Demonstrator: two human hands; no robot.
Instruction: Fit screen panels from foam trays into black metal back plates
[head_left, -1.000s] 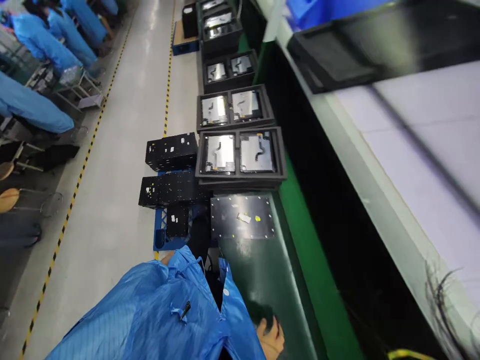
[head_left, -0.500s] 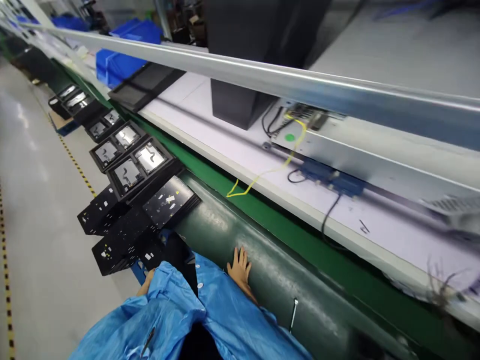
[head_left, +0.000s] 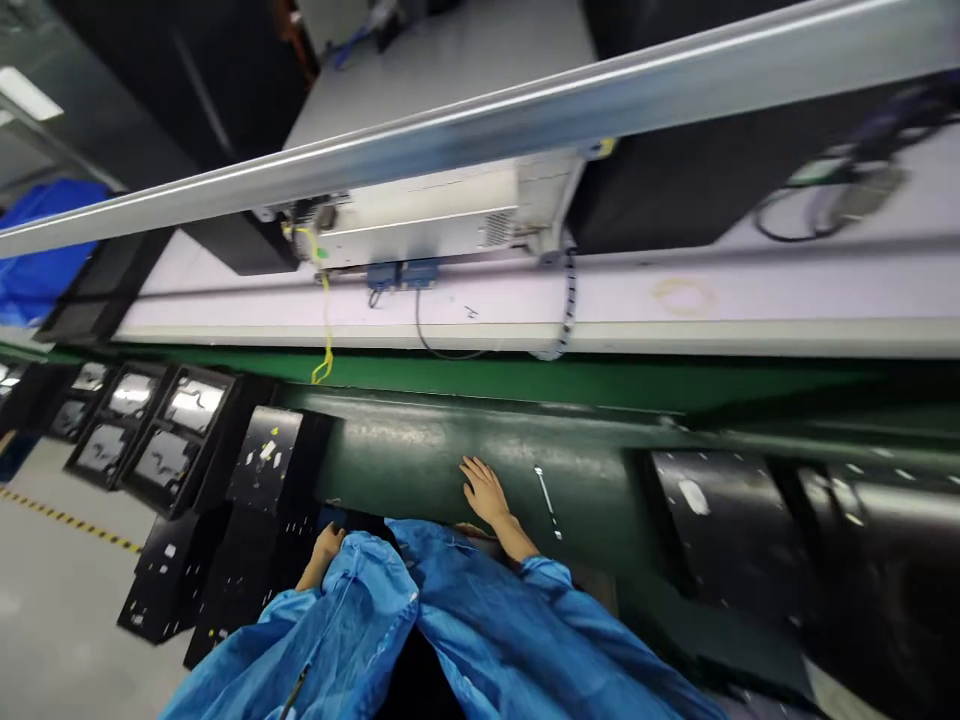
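Note:
My right hand (head_left: 486, 492) lies flat on the dark green conveyor belt (head_left: 405, 455), its fingers spread and nothing in it. To its right on the belt is a thin, bright metal strip or tool (head_left: 547, 498); its kind is unclear. My left hand (head_left: 325, 546) is low beside my blue smock (head_left: 360, 600), fingers curled, next to a stack of black panels (head_left: 251, 550). Whatever those fingers grip is hidden. A black panel with white and yellow labels (head_left: 266, 455) lies on the belt's left part.
Black trays with silver parts (head_left: 169, 455) stand at the left. More dark panels (head_left: 720, 520) lie on the right. Behind the belt runs a white bench (head_left: 495, 310) with a metal unit (head_left: 420, 225), cables and a yellow cord (head_left: 326, 320). A metal rail (head_left: 450, 145) crosses above.
The view has swung to the right, so the belt now runs nearly level and dark panels show at the right. My right hand stays flat on the belt; my left is more visible.

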